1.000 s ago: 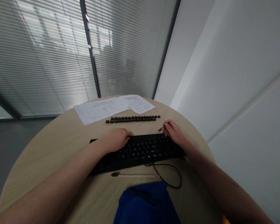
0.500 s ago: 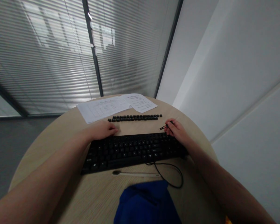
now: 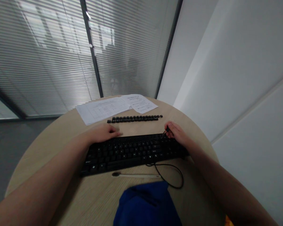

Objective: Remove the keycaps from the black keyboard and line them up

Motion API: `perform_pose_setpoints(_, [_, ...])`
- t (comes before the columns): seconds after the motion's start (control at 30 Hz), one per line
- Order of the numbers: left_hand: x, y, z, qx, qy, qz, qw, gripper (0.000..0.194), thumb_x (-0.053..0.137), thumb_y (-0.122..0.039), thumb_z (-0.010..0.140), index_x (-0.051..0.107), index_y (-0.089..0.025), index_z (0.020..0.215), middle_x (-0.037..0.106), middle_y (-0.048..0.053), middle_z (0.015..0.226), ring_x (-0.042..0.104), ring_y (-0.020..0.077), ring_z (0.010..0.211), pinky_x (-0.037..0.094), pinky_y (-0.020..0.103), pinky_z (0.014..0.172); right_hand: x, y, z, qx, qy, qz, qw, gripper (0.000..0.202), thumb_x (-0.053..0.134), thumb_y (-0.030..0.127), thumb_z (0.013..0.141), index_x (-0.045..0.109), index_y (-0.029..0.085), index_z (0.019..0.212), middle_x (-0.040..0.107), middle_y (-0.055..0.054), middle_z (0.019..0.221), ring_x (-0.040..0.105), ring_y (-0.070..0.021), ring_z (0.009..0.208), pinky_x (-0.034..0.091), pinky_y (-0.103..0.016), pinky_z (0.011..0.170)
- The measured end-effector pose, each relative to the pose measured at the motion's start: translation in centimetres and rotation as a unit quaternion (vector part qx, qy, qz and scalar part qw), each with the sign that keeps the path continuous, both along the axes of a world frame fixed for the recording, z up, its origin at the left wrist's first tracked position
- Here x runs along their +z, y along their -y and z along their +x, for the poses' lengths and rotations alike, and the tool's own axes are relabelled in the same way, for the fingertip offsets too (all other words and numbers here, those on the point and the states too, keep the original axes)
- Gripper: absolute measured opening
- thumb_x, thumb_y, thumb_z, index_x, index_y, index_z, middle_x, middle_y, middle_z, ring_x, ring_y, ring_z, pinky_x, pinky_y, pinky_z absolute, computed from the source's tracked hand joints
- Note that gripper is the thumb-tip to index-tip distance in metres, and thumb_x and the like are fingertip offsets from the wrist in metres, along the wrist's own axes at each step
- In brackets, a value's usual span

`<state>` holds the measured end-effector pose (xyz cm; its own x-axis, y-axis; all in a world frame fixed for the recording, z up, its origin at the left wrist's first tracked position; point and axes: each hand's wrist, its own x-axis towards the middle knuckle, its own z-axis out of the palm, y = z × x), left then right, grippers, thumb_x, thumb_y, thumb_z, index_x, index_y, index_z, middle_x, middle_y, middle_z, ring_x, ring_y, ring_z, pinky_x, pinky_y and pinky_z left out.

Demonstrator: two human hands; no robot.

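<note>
A black keyboard (image 3: pixel 134 150) lies across the table in front of me. My left hand (image 3: pixel 103 133) rests at its far left edge, thumb stretched to the right and apart from the curled forefinger; nothing shows in it. With my right hand (image 3: pixel 174 130) I grip a keycap puller (image 3: pixel 164 133), a small dark tool with thin wire prongs. Its prongs point down at the top right part of the keyboard, and I cannot make out whether they touch a key. Beyond the keyboard, loose black keycaps (image 3: pixel 134 119) stand in two rows.
White printed papers (image 3: pixel 103 110) lie at the back of the round wooden table (image 3: pixel 49 141). Nearer me are a thin brush (image 3: pixel 136 175) with a dark head, a looped black cable (image 3: pixel 182 177) and blue cloth (image 3: pixel 147 204). A white wall (image 3: pixel 250 78) stands on the right.
My right hand has turned and moved the puller from above the keyboard's far edge down to its keys. The left hand stays at the edge, its thumb a little further out.
</note>
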<state>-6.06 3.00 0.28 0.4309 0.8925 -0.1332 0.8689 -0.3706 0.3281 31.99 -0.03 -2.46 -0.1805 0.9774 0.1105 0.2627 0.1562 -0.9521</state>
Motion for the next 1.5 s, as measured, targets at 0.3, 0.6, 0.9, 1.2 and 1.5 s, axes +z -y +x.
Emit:
perform_pose_setpoints(0.3, [0.1,0.2,0.2,-0.007,-0.037,0.013,0.999,0.057,0.041,-0.067,0.088,0.069,-0.020,0.070,0.067,0.006,0.068,0.058,0.0190,0.063,0.033,0.031,0.062,-0.6,-0.1,-0.3,0.016,0.047,0.042,0.998,0.053,0.037,0.072,0.092,0.053,0.022,0.087,0.056,0.002,0.068,0.050,-0.0121,0.056,0.043,-0.026,0.054])
perform_pose_setpoints(0.6, [-0.2,0.2,0.3,0.003,-0.011,0.019,1.000,0.054,0.046,-0.065,0.085,0.072,-0.021,0.070,0.067,0.007,0.067,0.056,0.0196,0.061,0.033,0.033,0.063,-1.3,-0.2,-0.3,0.030,0.095,0.081,0.992,0.049,0.028,0.065,0.098,0.051,0.022,0.088,0.055,0.002,0.067,0.052,-0.0134,0.057,0.043,-0.026,0.056])
perform_pose_setpoints(0.9, [-0.1,0.1,0.4,0.001,-0.031,0.034,0.999,0.056,0.044,-0.067,0.086,0.069,-0.020,0.065,0.066,0.008,0.065,0.055,0.0194,0.060,0.033,0.033,0.062,-0.8,0.3,-0.7,0.043,0.204,0.162,0.964,0.032,0.033,0.042,0.102,0.049,0.022,0.082,0.054,0.002,0.064,0.052,-0.0149,0.059,0.040,-0.029,0.062])
perform_pose_setpoints(1.2, [-0.2,0.0,0.3,0.007,-0.027,0.029,0.999,0.056,0.046,-0.068,0.085,0.069,-0.021,0.067,0.067,0.007,0.066,0.057,0.0193,0.061,0.034,0.032,0.062,-0.2,0.8,-1.4,0.012,0.292,0.227,0.929,0.012,0.047,0.027,0.094,0.052,0.022,0.085,0.060,-0.001,0.067,0.056,-0.0180,0.064,0.038,-0.030,0.065])
perform_pose_setpoints(1.5, [0.2,0.3,0.5,0.006,-0.017,0.039,0.999,0.056,0.047,-0.069,0.085,0.069,-0.021,0.064,0.067,0.008,0.066,0.056,0.0203,0.061,0.034,0.032,0.062,-1.9,0.2,-0.7,-0.033,0.182,0.182,0.966,0.018,0.044,0.035,0.097,0.050,0.024,0.085,0.057,0.001,0.063,0.056,-0.0172,0.059,0.043,-0.029,0.062])
